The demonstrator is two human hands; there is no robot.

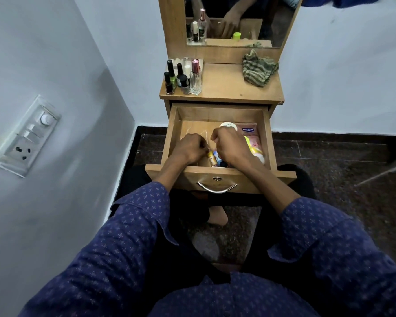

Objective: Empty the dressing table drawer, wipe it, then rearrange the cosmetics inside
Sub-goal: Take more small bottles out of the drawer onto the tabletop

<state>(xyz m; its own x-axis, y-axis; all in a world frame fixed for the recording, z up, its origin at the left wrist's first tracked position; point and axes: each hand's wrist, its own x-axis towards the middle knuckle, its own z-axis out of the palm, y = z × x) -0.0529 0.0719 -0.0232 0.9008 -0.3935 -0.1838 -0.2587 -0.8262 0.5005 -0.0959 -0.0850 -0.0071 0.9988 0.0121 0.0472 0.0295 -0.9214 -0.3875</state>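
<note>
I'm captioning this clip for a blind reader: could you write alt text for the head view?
Both hands reach into the open wooden drawer: the left hand pinches a small yellow tube, the right hand is curled among cosmetics. On the tabletop stand nail polish bottles and lies a striped cloth.

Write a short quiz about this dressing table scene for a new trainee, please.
1. True or false: the drawer is closed.
2. The striped cloth lies on the: A) floor B) tabletop C) drawer
3. Which hand touches the small yellow tube?

Key:
1. False, it is pulled open.
2. B, at the tabletop's right rear.
3. The left hand; the right hand is beside it over the other cosmetics.
</note>
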